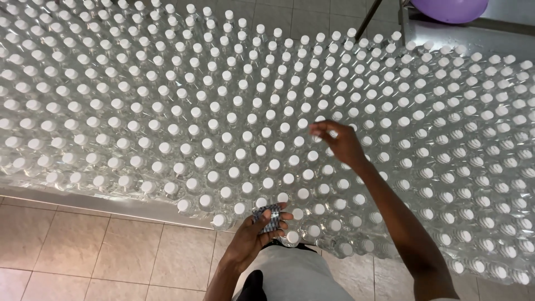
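A wide field of clear plastic bottles (pixel 223 122) with white caps stands packed together in front of me. My left hand (pixel 256 234) is low near the front edge, gripping a small stack of grey patterned labels (pixel 269 217). My right hand (pixel 337 142) reaches out over the white caps in the middle, fingers bent and pinched close together just above the bottle tops; whether it holds something small I cannot tell.
Beige floor tiles (pixel 83 251) lie at the lower left along the bottles' front edge. A purple round object (pixel 448 8) and a dark metal leg (pixel 370 19) sit at the top right beyond the bottles.
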